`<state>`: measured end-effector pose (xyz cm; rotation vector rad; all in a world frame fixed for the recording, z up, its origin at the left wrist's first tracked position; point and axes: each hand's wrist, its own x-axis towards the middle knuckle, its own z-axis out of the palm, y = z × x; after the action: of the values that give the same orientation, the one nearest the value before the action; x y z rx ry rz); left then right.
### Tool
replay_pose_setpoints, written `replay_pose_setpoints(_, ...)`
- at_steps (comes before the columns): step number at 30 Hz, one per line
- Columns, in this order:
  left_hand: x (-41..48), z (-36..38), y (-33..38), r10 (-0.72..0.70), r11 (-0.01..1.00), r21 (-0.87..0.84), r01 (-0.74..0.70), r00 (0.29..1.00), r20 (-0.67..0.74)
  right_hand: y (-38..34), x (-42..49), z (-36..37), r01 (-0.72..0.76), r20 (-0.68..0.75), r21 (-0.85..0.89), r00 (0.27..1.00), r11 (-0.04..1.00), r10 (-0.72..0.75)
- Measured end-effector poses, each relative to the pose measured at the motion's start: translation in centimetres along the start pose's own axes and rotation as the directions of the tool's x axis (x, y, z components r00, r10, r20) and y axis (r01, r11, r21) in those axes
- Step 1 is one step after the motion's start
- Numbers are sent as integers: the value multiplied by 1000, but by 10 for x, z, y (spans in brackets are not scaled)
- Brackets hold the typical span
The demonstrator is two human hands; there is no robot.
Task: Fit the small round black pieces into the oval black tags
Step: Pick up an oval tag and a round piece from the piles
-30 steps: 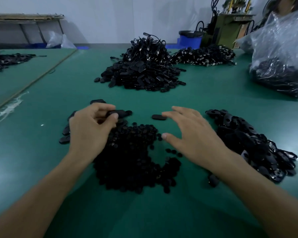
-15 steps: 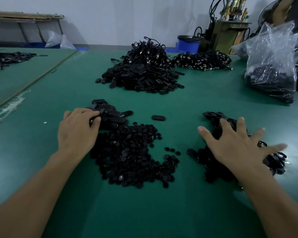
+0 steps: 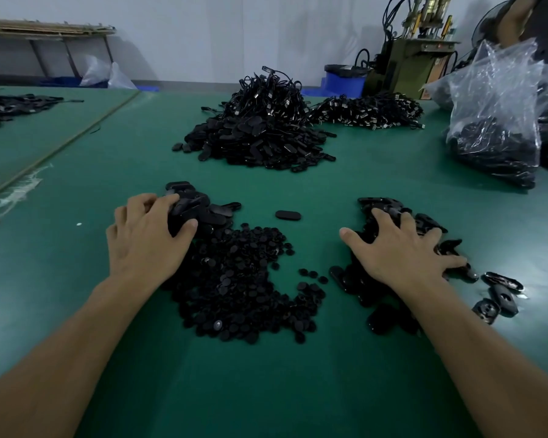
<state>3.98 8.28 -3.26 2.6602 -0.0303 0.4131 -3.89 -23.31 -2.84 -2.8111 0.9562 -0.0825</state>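
The left hand [image 3: 146, 238] lies on the left side of the green desk [image 3: 266, 390]. Its fingers and thumb are curled round some of the left tags [image 3: 203, 210], a small stack of oval black ones; how many it holds cannot be told. The right hand [image 3: 402, 251] rests palm down on the right tags [image 3: 424, 221], with fingers spread and only slightly bent, pressing on the pile without gripping any. A few of these tags lie loose toward the right edge.

Between the two hands, toward the near edge, spreads the pile of pieces [image 3: 241, 279], small, round and black. It touches the left tags, and a few strays lie just beside the right tags. A lone tag [image 3: 288, 215] lies flat on bare desk between the two tag piles, apart from both, on the far side of the pieces.

Toward the far edge, at the middle, stands a big heap [image 3: 260, 134] of black tags with cords tangled on top. Just beside it to the right is a low heap [image 3: 367, 112] of corded parts. A clear bag [image 3: 494, 121] of black parts stands at the right edge. Beyond the far edge are a blue bin [image 3: 345, 80] and a green machine [image 3: 415, 58]. A second desk [image 3: 45, 137] adjoins on the left, with more black parts [image 3: 10, 105] on it.
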Motion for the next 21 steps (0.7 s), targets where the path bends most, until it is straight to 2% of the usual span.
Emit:
replay_pose_setpoints(6, 0, 3, -2, 41, 999, 26, -41, 999, 16, -28, 10, 4, 111, -4, 17, 994, 994, -111)
replay_pose_setpoints(11, -1, 4, -3, 42, 999, 23, -42, 999, 25, -42, 17, 6, 267, 34, 51, 962, 962, -269)
replay_pose_setpoints(14, -3, 2, -1, 76, 997, -17, -77, 996, -54, -45, 22, 3, 332, 74, 124, 937, 935, -342)
replay_pose_setpoints(18, -7, 0, 11, 241, 955, -127, -269, 950, -198, -45, 25, -4, 389, 89, 101, 913, 916, -398)
replay_pose_setpoints(21, -17, 0, 26, 395, 879, -199, -434, 895, -206, -42, 17, -5, 421, -6, 36, 907, 906, -421)
